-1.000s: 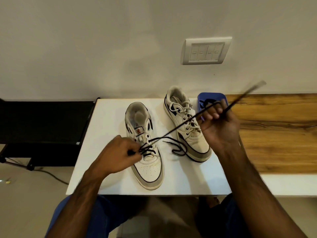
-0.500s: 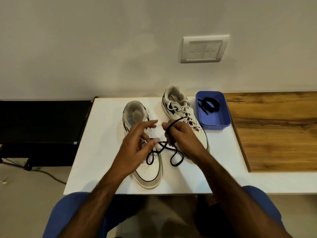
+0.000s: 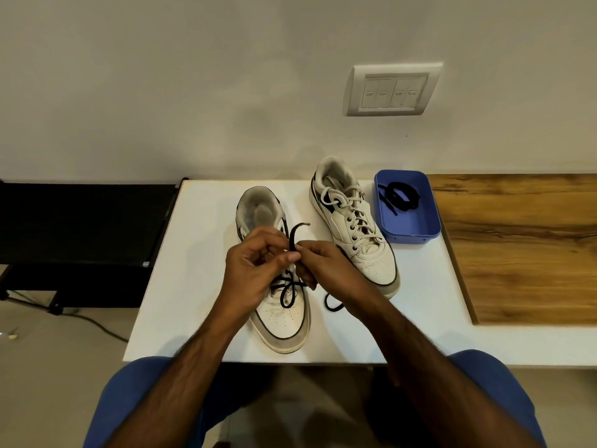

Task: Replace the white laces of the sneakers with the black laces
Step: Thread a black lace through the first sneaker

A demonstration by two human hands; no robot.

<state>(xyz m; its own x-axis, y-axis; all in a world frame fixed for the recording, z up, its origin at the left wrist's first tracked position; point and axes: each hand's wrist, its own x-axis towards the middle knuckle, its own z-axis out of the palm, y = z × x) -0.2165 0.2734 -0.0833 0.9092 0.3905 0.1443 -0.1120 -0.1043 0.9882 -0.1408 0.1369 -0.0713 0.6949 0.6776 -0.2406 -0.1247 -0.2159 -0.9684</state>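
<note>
A: What is the person wearing?

B: Blue cloth on both legs, shorts or trousers I cannot tell, showing at the near edge on the left and the right.

A: Any sleeves?

B: None in view. Both forearms are bare from the near edge up to the wrists, with fine hair along them.

A: Rings, a watch?

B: Nothing on the left hand [image 3: 255,270] or the right hand [image 3: 326,270]. The nails are short and unpainted.
</note>
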